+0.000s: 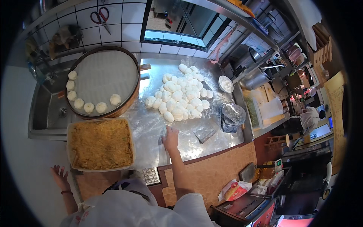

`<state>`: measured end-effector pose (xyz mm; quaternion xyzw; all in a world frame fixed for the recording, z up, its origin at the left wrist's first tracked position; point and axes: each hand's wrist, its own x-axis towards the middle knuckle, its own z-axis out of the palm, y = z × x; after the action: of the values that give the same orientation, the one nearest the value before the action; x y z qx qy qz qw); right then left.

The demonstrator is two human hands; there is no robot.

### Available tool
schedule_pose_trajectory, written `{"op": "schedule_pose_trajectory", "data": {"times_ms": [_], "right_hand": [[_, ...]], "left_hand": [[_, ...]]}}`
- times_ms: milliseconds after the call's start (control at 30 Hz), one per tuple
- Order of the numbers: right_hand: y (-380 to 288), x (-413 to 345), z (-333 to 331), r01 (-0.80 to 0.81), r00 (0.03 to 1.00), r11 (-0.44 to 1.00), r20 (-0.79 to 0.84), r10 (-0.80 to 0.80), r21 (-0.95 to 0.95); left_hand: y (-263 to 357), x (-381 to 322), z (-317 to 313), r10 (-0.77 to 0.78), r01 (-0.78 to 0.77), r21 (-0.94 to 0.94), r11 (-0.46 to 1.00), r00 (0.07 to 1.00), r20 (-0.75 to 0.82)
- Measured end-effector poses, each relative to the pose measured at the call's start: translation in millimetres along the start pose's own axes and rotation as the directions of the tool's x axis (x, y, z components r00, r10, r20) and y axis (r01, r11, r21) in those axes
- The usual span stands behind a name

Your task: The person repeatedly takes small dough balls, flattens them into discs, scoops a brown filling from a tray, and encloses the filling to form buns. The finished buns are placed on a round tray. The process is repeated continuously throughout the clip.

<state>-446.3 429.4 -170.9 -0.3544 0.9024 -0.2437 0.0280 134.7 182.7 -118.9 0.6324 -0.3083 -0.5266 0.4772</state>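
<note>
My left hand (60, 178) hangs in the air left of a plastic tub (134, 147) of brown, crumbly filling (102, 144), with its fingers apart and nothing in it. My right hand (170, 139) reaches down to the floured steel table (147, 144), its fingers bent. Whether something thin lies under those fingers, I cannot tell. Beyond this hand spreads a heap of white dough pieces (178, 96). Behind the tub stands a round steamer (124, 110) with a pale liner (105, 73). Several pleated buns (89, 107) line its left and near edge.
A dough scraper (207, 136) lies right of my right hand. Farther right are a bowl of flour (226, 84) and a digital scale (228, 125) under clear plastic. A sink (46, 113) is at the left. Scissors (101, 19) hang on the tiles. A person (307, 120) stands far right.
</note>
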Motion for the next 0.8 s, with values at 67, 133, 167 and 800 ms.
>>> {"op": "schedule_pose_trajectory", "data": {"times_ms": [67,133,167,800], "right_hand": [[-13,-13,12,0.039,0.999,0.998,0.035,-0.041,0.056],[-24,-28,21,0.104,0.992,0.985,0.062,-0.113,0.135],[-23,-33,22,0.13,0.991,0.983,0.023,-0.134,0.129],[-47,-3,50,-0.143,0.984,0.954,-0.137,0.11,-0.264]], "left_hand": [[-4,-5,3,0.001,-0.002,0.016,1.0,1.0,0.031],[-12,1,-5,-0.062,0.061,-0.032,0.998,0.998,-0.01],[-15,4,-9,-0.093,0.091,-0.056,0.994,0.995,-0.028],[23,80,14,-0.107,0.093,0.095,0.991,0.981,0.159]]}}
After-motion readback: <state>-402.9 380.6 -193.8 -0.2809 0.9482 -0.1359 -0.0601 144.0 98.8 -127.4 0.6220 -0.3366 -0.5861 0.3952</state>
